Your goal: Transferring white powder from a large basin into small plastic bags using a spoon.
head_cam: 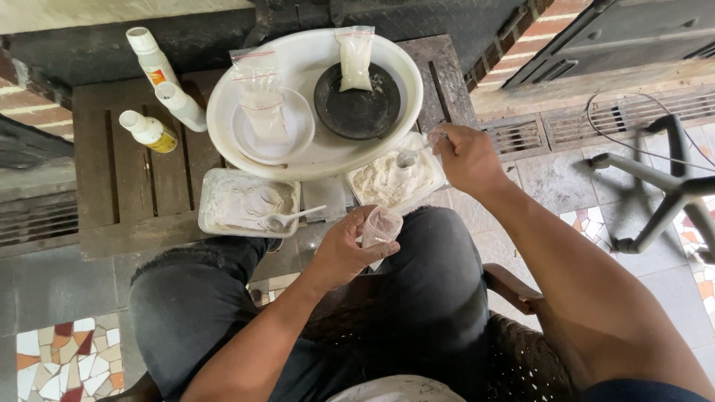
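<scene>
My left hand [344, 249] holds a small clear plastic bag [380, 225] with its mouth up, just above my knees. My right hand [465, 155] grips a clear plastic spoon [414, 152] whose bowl dips into off-white powder in a rectangular foil tray [430, 160]. A second foil tray [211, 205] to the left holds pale powder and another clear spoon [292, 218]. Behind them a large white basin [223, 112] carries a white plate, a black dish [357, 104], and sealed clear bags, one [354, 56] holding white powder.
Three white bottles [160, 97] lie on the dark wooden low table [112, 193]. I sit on a woven chair [521, 357] in dark trousers. A stool's metal legs [670, 186] and a cable are at right on the tiled floor, near floor grates.
</scene>
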